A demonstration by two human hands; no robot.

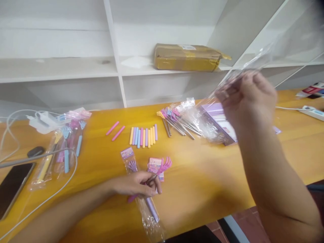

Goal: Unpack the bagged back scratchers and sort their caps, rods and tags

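Note:
My left hand [141, 184] is closed around a pink back scratcher [165, 165], its claw end pointing to the right. Beneath that hand lies a purple back scratcher in a clear bag [153, 210] with a printed header. A small stack of pink printed cards [155, 165] is partly hidden behind the pink claw. Raised at the right, my right hand [249, 98] grips a clear plastic bag [265, 57], which is blurred and stretches up to the right. Farther back are a row of coloured handle sleeves [143, 136], two loose pink sleeves [117, 133] and a pile of metal-rod claws [177, 119].
Bagged back scratchers [66, 148] lie at the left, beside a phone [15, 185], white cables and a black mouse-like object [35, 152]. A purple box [215, 118] with plastic bags stands behind my right arm. A taped carton [187, 58] rests on the white shelf.

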